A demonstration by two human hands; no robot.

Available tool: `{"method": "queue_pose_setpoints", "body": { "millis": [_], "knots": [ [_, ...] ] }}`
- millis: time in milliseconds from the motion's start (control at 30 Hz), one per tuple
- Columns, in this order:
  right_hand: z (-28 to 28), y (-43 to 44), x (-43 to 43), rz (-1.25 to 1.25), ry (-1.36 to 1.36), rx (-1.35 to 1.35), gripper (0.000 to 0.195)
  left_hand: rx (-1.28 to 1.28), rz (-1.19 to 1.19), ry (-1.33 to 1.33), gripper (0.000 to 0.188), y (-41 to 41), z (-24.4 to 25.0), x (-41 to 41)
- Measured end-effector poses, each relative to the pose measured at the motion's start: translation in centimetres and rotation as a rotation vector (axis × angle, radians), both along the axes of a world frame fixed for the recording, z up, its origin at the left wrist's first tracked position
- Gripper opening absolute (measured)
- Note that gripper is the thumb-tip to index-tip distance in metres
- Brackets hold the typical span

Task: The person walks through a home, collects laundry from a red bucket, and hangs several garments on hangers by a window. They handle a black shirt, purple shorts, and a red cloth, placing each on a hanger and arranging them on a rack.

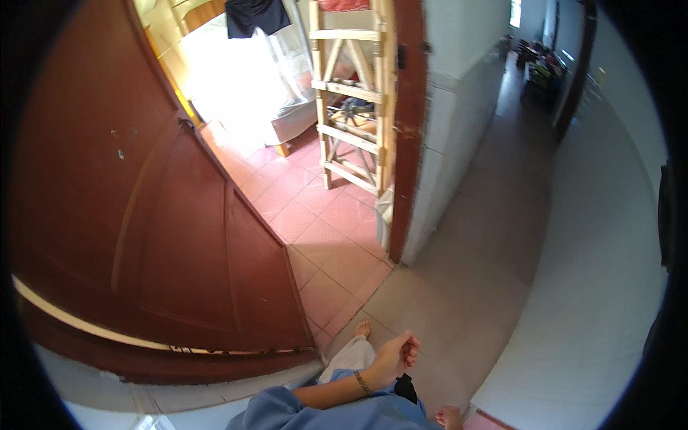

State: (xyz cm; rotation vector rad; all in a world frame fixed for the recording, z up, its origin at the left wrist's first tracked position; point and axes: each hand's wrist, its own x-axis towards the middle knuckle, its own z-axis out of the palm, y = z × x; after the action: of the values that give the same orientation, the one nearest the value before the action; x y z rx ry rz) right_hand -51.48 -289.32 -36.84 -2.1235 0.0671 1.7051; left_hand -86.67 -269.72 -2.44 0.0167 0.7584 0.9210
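Note:
My left hand (395,359) is held out before my body, its fingers curled in and nothing visible in them. A chain bracelet (362,382) circles that wrist, and the forearm comes out of a blue sleeve (271,406). Just below the hand a small black item (406,388) lies against my blue clothing; what it is I cannot tell. At the bottom edge, what appears to be my right hand (450,417) is mostly cut off, its fingers bent. One bare foot (363,328) shows on the tiled floor (400,301) beyond a pale trouser leg (352,355).
A red-brown door (177,226) stands open on the left. Past its frame (408,134) are a wooden stepladder (352,140) and hanging dark shorts (258,19), above red tiles (301,199). A corridor (484,177) runs right between pale walls (591,258) towards a cluttered table (543,75).

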Motion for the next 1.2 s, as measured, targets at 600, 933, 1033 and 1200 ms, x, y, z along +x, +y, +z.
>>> {"method": "queue_pose_setpoints", "body": {
  "millis": [600,933,1033,1200],
  "knots": [
    [10.3,46.9,-38.0,0.901,0.08,0.506,0.019,-0.097,0.603,0.048,0.027,21.7,-1.6,-28.2],
    [8.0,68.1,-46.8,1.121,0.003,0.43,0.015,-0.102,0.895,-0.003,0.028,36.0,-0.6,-36.9],
    [7.7,74.9,-51.1,1.243,0.06,0.489,0.014,-0.113,1.06,0.003,0.028,38.1,-0.5,-39.8],
    [7.3,81.7,-60.9,1.214,0.147,0.412,0.014,-0.15,1.194,0.029,0.028,42.0,-1.1,-47.2]
  ]
}}
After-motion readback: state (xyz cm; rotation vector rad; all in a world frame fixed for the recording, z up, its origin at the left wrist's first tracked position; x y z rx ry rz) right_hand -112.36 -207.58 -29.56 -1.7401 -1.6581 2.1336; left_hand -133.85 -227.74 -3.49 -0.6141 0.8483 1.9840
